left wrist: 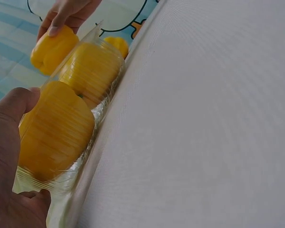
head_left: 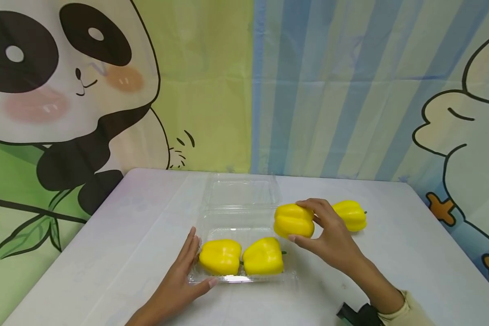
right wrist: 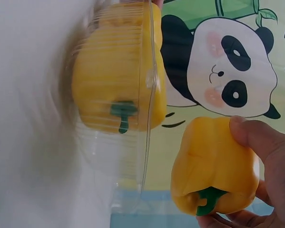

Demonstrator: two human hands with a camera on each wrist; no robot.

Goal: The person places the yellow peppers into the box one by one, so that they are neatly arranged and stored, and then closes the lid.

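Head view, cream sleeve: nearest us on the right, cuffed at the wrist, a black device beside it.
Left hand: flat to the container's left end, fingers straight, thumb spread toward the front wall; no grip here, just contact, and it looks like bracing so the light plastic won't slide.
Clear container: long side to the person on the white tabletop, probably turned that way so both hands can get at it.
Two yellow peppers: snug inside, side by side along the front, lying over with stems to the right; laid like that they seem to share the length neatly.
Right hand: gripping, and cleanly! Thumb one side, fingers the other, a hold that likely spares the smooth skin from slipping.
Held pepper: up in the air by the container's right rear, apart from the rim.
Loose pepper: on the tabletop, just behind the right hand.
Open lid: laid back at the rear, leaving the top clear; head view has the best of it.
Right wrist, green stem: there it is, on the held pepper, hidden from the head camera.
Left wrist, ribbed wall: peppers seen through its ridges, detail lost from above.
Panda backdrop: farthest of all, behind the tabletop.
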